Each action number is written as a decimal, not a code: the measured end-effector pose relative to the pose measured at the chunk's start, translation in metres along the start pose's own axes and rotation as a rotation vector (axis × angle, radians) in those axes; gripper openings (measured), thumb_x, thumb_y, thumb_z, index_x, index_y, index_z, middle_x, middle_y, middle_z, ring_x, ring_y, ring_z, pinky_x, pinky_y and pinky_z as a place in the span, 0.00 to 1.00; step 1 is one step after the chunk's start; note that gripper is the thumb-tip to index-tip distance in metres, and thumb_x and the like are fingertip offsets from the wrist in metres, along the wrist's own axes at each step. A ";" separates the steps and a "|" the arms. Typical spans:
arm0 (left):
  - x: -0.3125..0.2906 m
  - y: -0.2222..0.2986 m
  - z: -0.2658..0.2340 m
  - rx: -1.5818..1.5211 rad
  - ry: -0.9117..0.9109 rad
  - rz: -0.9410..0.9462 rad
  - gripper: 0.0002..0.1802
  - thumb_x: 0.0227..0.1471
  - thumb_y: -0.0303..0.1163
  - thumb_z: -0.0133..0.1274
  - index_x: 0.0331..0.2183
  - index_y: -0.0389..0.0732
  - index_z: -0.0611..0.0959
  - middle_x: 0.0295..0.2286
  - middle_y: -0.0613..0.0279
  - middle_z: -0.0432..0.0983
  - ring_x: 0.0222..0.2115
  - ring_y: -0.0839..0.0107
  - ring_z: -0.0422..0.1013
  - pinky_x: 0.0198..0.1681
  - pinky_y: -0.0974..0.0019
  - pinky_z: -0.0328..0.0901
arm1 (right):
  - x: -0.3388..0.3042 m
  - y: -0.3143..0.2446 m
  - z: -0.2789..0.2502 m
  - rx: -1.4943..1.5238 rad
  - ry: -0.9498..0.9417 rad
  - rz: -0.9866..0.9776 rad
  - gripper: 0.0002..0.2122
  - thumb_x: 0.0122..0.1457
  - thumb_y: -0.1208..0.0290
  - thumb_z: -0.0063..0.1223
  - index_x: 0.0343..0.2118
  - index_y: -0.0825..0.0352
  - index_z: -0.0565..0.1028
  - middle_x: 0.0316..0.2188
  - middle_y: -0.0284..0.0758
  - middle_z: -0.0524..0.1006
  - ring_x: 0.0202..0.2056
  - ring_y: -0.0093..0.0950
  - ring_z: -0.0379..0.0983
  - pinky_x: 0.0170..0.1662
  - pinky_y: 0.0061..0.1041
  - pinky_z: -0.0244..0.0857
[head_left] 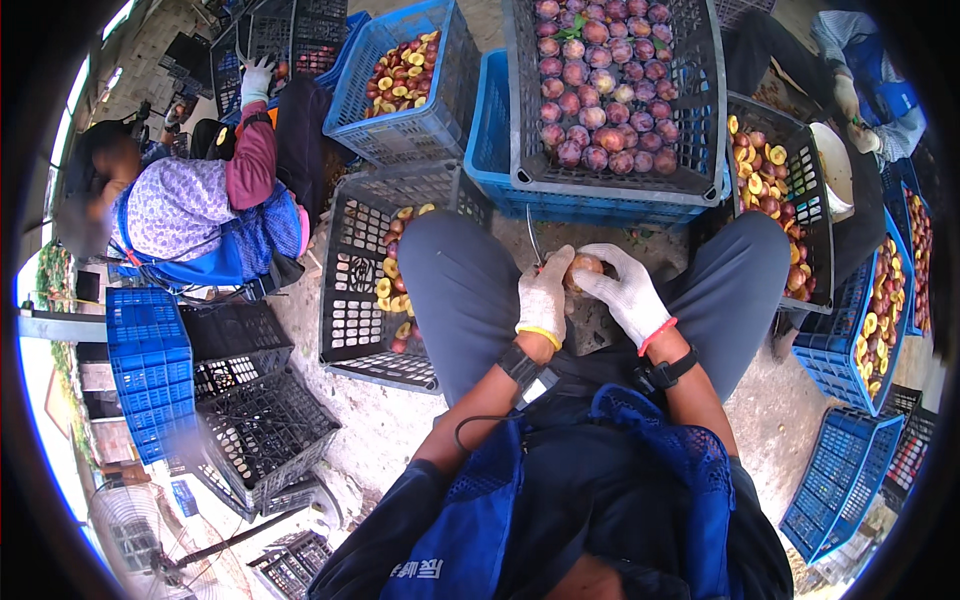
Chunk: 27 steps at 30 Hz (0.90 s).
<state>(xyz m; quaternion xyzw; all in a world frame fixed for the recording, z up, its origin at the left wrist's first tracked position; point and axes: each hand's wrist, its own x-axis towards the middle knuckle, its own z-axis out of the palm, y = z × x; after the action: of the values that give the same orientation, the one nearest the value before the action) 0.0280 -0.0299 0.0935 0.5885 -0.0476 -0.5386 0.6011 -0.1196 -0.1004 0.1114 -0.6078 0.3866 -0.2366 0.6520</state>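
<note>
Both my hands wear white knitted gloves and meet between my knees. My left hand (544,298), with a yellow cuff, is closed round a thin curved knife (533,236) whose blade points away from me; its handle is mostly hidden. In my right hand (630,292), with a red cuff, a reddish-brown plum (583,272) is gripped by the fingertips. The plum touches the left glove too. Just beyond the hands, a black crate (618,183) of whole purple plums rests on a blue crate (490,120).
Beside my left leg stands a black crate (350,300) with cut plums; another black crate (822,235) of cut plums is by my right knee. Blue crates (400,140) surround me. One co-worker (200,215) sits at left, another (870,90) at far right. A fan (130,530) stands lower left.
</note>
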 end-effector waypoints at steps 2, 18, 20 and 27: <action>0.002 -0.003 0.005 0.020 0.043 0.002 0.16 0.57 0.45 0.66 0.30 0.43 0.82 0.21 0.71 0.73 0.15 0.79 0.65 0.15 0.71 0.58 | -0.001 0.004 0.010 -0.067 0.047 -0.057 0.20 0.58 0.67 0.66 0.52 0.71 0.78 0.46 0.39 0.80 0.51 0.30 0.76 0.56 0.29 0.69; 0.046 -0.026 0.031 0.291 0.282 0.486 0.08 0.51 0.30 0.61 0.25 0.37 0.82 0.20 0.65 0.76 0.22 0.77 0.68 0.28 0.66 0.66 | 0.054 0.069 0.046 -0.003 0.417 0.095 0.18 0.71 0.54 0.47 0.45 0.67 0.76 0.41 0.51 0.80 0.45 0.48 0.77 0.51 0.40 0.69; 0.055 -0.031 0.034 0.344 0.332 0.518 0.09 0.51 0.30 0.61 0.24 0.36 0.81 0.19 0.64 0.76 0.21 0.76 0.67 0.29 0.65 0.66 | 0.061 0.077 0.044 0.063 0.408 0.094 0.17 0.71 0.56 0.47 0.45 0.68 0.76 0.40 0.51 0.80 0.44 0.47 0.77 0.50 0.40 0.69; 0.073 -0.031 0.038 0.702 0.295 0.654 0.12 0.49 0.31 0.60 0.21 0.37 0.77 0.18 0.50 0.73 0.19 0.58 0.69 0.26 0.55 0.64 | 0.082 0.121 0.046 0.440 0.464 0.110 0.13 0.69 0.63 0.50 0.44 0.69 0.77 0.41 0.46 0.80 0.42 0.44 0.78 0.49 0.37 0.71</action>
<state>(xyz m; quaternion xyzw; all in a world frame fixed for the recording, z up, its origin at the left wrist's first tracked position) 0.0139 -0.0974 0.0392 0.7794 -0.3224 -0.1843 0.5046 -0.0540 -0.1180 -0.0261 -0.3601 0.4969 -0.4112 0.6740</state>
